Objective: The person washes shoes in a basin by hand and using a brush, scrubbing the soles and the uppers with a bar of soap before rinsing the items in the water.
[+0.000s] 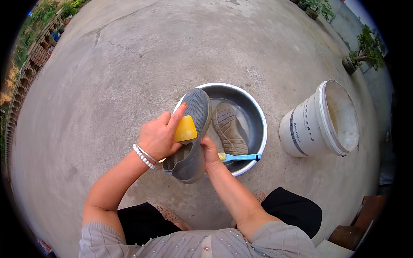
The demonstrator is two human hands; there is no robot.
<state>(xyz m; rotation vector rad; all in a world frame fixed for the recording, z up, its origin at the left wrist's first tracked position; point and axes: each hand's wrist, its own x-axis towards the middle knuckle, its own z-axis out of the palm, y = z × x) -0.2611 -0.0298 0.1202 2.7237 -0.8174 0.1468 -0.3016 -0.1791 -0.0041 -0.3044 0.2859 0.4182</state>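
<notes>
My left hand [159,133], with a beaded bracelet at its wrist, holds a yellow bar of soap [186,129] against the upper of a grey mesh shoe [193,100]. With my right hand [210,151] I grip the same shoe by its side, near the opening; some of the fingers are hidden behind it. The shoe is held over the left part of a round metal basin [265,124]. Inside the basin a second shoe [228,129] lies sole up in shallow water. A blue-handled brush [242,157] with pale bristles rests at the basin's near right edge, beside my right wrist.
A white plastic bucket [301,129] bearing writing stands tilted in view to the right of the basin on the concrete ground [113,74]. Potted plants [350,64] stand at the far right, and a low brick wall [37,58] runs along the left. My feet are close to the basin.
</notes>
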